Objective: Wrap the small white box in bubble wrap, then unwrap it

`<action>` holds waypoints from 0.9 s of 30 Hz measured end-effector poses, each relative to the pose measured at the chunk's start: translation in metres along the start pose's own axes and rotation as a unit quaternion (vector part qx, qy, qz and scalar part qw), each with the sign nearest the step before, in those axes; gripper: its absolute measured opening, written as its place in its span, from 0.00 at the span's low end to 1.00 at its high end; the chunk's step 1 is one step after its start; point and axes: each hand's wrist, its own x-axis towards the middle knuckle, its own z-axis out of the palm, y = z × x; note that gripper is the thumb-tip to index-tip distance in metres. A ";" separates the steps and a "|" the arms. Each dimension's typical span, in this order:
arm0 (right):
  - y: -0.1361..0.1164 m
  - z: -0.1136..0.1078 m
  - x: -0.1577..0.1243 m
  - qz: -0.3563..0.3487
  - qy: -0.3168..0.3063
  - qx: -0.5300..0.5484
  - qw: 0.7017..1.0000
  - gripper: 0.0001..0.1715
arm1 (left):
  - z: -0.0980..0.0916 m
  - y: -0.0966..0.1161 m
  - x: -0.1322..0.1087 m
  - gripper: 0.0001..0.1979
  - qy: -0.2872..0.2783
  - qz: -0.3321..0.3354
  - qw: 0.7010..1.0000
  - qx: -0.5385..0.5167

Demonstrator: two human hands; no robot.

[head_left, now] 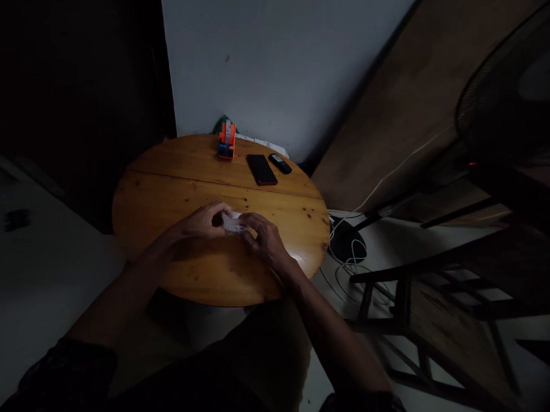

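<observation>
A small whitish, partly see-through object (233, 224) is held between my two hands above the middle of the round wooden table (166, 198). My left hand (207, 220) grips its left side, with thumb and fingers curved around a dark gap. On the right side, my right hand (261, 234) pinches the same object with thumb and fingers. The room is dim, and what exactly the whitish object is cannot be made out.
Toward the table's back are an orange tape dispenser (227, 140), a black smartphone (261, 169) and a small keypad phone (280, 164). A wall stands behind. Right of the table are white cables (340, 266), a wooden chair (452, 323) and a fan (530, 83).
</observation>
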 end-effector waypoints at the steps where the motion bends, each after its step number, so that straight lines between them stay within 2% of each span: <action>1: 0.001 0.000 -0.001 -0.007 0.000 -0.004 1.000 0.13 | -0.001 -0.001 -0.001 0.20 -0.005 0.009 1.000 0.005; 6: 0.004 0.005 -0.009 -0.043 0.010 -0.024 0.999 0.14 | 0.005 0.005 -0.005 0.21 0.016 0.011 0.999 0.029; 10: 0.009 0.014 -0.012 -0.076 0.002 -0.082 0.994 0.18 | 0.012 0.009 -0.005 0.18 0.033 0.000 0.999 0.032; 14: 0.011 0.016 -0.010 -0.072 0.021 -0.072 0.995 0.17 | 0.014 0.013 -0.004 0.18 0.064 -0.019 0.996 0.053; 16: 0.011 0.013 -0.007 -0.042 0.038 -0.020 0.998 0.14 | 0.016 0.016 -0.003 0.17 0.068 -0.042 0.996 0.039; 18: 0.011 0.009 0.000 0.019 0.043 0.054 0.997 0.11 | 0.017 0.018 -0.001 0.16 0.072 -0.061 0.995 0.023; 22: 0.018 0.009 0.017 0.157 0.024 0.209 0.965 0.14 | 0.017 0.016 0.002 0.17 0.101 -0.073 0.991 0.050; 24: 0.024 0.012 0.025 0.192 0.025 0.266 0.944 0.14 | 0.015 0.013 0.003 0.20 0.080 -0.079 0.994 0.011; 27: 0.028 0.013 0.035 0.219 0.020 0.329 0.918 0.14 | 0.014 0.010 0.003 0.29 0.034 -0.089 0.989 -0.112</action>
